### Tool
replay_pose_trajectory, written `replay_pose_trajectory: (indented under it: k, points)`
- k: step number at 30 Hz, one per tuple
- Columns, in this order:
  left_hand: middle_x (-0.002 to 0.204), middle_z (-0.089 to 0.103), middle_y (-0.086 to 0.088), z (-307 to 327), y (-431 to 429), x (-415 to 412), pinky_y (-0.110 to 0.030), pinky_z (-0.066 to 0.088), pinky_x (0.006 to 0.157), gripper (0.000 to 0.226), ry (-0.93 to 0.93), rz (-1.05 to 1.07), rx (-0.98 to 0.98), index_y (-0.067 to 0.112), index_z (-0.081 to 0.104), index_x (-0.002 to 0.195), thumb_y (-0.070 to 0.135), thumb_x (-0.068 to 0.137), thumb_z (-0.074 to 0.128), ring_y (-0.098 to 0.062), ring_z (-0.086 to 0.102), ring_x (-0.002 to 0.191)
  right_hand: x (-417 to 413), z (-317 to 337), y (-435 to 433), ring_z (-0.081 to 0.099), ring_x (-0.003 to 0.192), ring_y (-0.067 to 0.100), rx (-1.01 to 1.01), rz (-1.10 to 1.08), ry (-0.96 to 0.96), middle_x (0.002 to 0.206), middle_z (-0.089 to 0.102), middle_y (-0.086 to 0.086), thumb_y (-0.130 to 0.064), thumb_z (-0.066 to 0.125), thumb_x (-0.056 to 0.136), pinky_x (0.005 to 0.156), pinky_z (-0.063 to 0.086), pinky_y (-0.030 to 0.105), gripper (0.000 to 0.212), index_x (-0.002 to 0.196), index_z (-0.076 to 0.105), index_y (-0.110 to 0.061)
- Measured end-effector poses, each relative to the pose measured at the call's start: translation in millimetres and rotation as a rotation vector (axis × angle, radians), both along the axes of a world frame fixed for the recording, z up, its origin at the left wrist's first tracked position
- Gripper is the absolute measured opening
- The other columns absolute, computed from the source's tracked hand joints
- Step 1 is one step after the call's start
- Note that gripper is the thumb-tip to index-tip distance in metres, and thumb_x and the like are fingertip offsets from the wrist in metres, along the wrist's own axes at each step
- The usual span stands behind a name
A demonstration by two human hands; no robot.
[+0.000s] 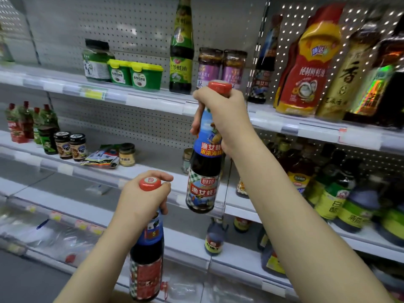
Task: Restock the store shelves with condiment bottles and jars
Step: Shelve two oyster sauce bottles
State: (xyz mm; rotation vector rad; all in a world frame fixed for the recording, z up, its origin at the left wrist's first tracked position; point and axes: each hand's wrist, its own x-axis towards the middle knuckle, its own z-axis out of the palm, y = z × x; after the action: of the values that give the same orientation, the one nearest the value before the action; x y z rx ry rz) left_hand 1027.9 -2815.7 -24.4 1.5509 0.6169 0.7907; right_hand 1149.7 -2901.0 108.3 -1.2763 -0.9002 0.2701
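Observation:
My right hand [220, 119] grips the neck of a dark oyster sauce bottle [203, 182] with a red cap and a blue label, held upright in front of the upper shelf edge [153, 101]. Lower down, my left hand [144, 200] grips the neck of a second dark sauce bottle [146, 272] with a red cap and a red checked label. Both bottles hang in the air in front of the shelves, clear of them.
The upper shelf carries green tubs [135, 76], a tall green-labelled bottle [181, 51], two purple-labelled jars [220, 66] and large red and gold bottles [306, 68] at right. The middle shelf [91, 171] has small jars and packets at left, and yellow-labelled bottles [332, 193] at right.

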Motion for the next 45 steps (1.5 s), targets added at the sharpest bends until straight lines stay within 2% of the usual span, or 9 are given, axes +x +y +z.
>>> replay_pose_trajectory:
  k: [5, 11, 16, 18, 24, 28, 30, 33, 45]
  points:
    - [0.048, 0.058, -0.013, 0, -8, -2, -0.033, 0.050, 0.062, 0.028, 0.094, -0.056, 0.042, 0.021, 0.072, 0.087, 0.001, 0.081, 0.053, -0.022, 0.055, 0.048, -3, 13, -8, 0.050, 0.038, 0.025, 0.039, 0.026, 0.005, 0.044, 0.052, 0.011, -0.006, 0.057, 0.084, 0.058, 0.053, 0.034, 0.022, 0.063, 0.050, -0.007]
    - [0.047, 0.057, -0.013, 5, 1, -11, -0.027, 0.047, 0.057, 0.019, 0.091, -0.122, 0.007, 0.017, 0.072, 0.086, 0.005, 0.084, 0.058, -0.019, 0.053, 0.046, -12, 45, -11, 0.047, 0.041, 0.026, 0.126, 0.081, 0.053, 0.045, 0.049, 0.013, -0.004, 0.052, 0.082, 0.050, 0.048, 0.029, 0.024, 0.059, 0.048, -0.007]
    - [0.046, 0.055, -0.014, 16, 5, -19, -0.029, 0.045, 0.059, 0.037, 0.128, -0.242, 0.092, 0.018, 0.054, 0.046, 0.012, 0.083, 0.059, -0.023, 0.054, 0.049, -27, 70, -10, 0.045, 0.044, 0.025, 0.130, 0.152, 0.089, 0.045, 0.046, 0.009, -0.009, 0.046, 0.084, 0.053, 0.047, 0.027, 0.028, 0.057, 0.043, -0.009]
    - [0.044, 0.055, -0.013, 20, 7, -23, -0.030, 0.044, 0.060, 0.036, 0.141, -0.268, 0.120, 0.017, 0.047, 0.044, 0.019, 0.076, 0.061, -0.024, 0.054, 0.051, -34, 76, -10, 0.045, 0.044, 0.024, 0.133, 0.160, 0.101, 0.045, 0.046, 0.008, -0.010, 0.045, 0.085, 0.055, 0.046, 0.027, 0.028, 0.057, 0.041, -0.010]
    - [0.046, 0.056, -0.018, 23, 13, -35, -0.030, 0.045, 0.060, 0.019, 0.087, -0.356, 0.153, 0.010, 0.048, 0.053, 0.024, 0.063, 0.056, -0.024, 0.053, 0.049, -42, 75, -12, 0.047, 0.044, 0.023, 0.151, 0.107, 0.160, 0.046, 0.046, 0.007, -0.014, 0.045, 0.086, 0.059, 0.045, 0.029, 0.028, 0.058, 0.040, -0.012]
    - [0.047, 0.054, -0.017, 19, 17, -37, -0.030, 0.045, 0.058, 0.020, 0.066, -0.419, 0.164, 0.007, 0.056, 0.060, 0.023, 0.070, 0.061, -0.022, 0.052, 0.045, -39, 68, -17, 0.049, 0.044, 0.024, 0.144, 0.020, 0.165, 0.045, 0.046, 0.006, -0.015, 0.046, 0.084, 0.055, 0.047, 0.026, 0.029, 0.056, 0.041, -0.012]
    - [0.047, 0.055, -0.013, 16, 17, -35, -0.026, 0.047, 0.054, 0.008, 0.031, -0.432, 0.131, 0.014, 0.069, 0.072, 0.015, 0.080, 0.067, -0.020, 0.052, 0.042, -36, 65, -21, 0.049, 0.045, 0.025, 0.141, -0.029, 0.157, 0.046, 0.047, 0.007, -0.015, 0.047, 0.084, 0.056, 0.047, 0.026, 0.029, 0.055, 0.042, -0.012]
    - [0.044, 0.055, -0.007, 14, 16, -30, -0.027, 0.049, 0.051, 0.013, 0.006, -0.438, 0.118, 0.018, 0.072, 0.086, 0.007, 0.086, 0.065, -0.019, 0.051, 0.040, -30, 62, -29, 0.049, 0.045, 0.025, 0.133, -0.111, 0.136, 0.046, 0.048, 0.007, -0.014, 0.050, 0.082, 0.056, 0.048, 0.028, 0.029, 0.054, 0.044, -0.012]
    - [0.047, 0.057, -0.007, 59, -17, 40, -0.025, 0.046, 0.056, 0.013, -0.049, -0.486, 0.202, 0.018, 0.073, 0.092, 0.013, 0.088, 0.062, -0.019, 0.055, 0.044, 34, 69, -82, 0.048, 0.044, 0.027, 0.141, -0.278, 0.077, 0.048, 0.051, 0.011, -0.010, 0.055, 0.079, 0.053, 0.050, 0.028, 0.021, 0.060, 0.047, -0.009]
